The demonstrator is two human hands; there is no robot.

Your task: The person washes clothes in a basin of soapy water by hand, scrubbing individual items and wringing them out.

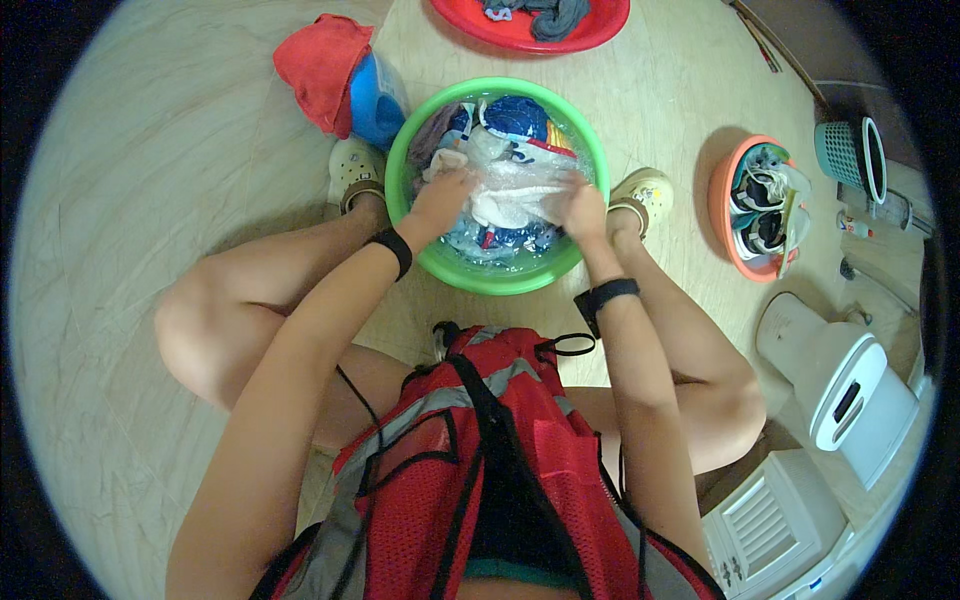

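A round green plastic basin [510, 283] stands on the floor between the person's feet, holding water and soaked clothes. My left hand [442, 199] is at its left side and my right hand [583, 210] at its right, both slightly blurred. Between them a wet white cloth [517, 195] is stretched, gripped at both ends. Behind it in the water lie a blue garment [516, 118] with red and yellow parts and a purplish cloth [435, 137]. More blue fabric [510, 237] is partly submerged near the front. The fingertips are partly hidden by cloth and water.
A red basin [525, 45] with dark grey cloth is at the top. Beyond the left foot stands a blue container [375, 101] draped with a red cloth [322, 71]. To the right are an orange basin [721, 214] holding shoes, a teal basket [838, 154] and a white lidded bin [795, 334].
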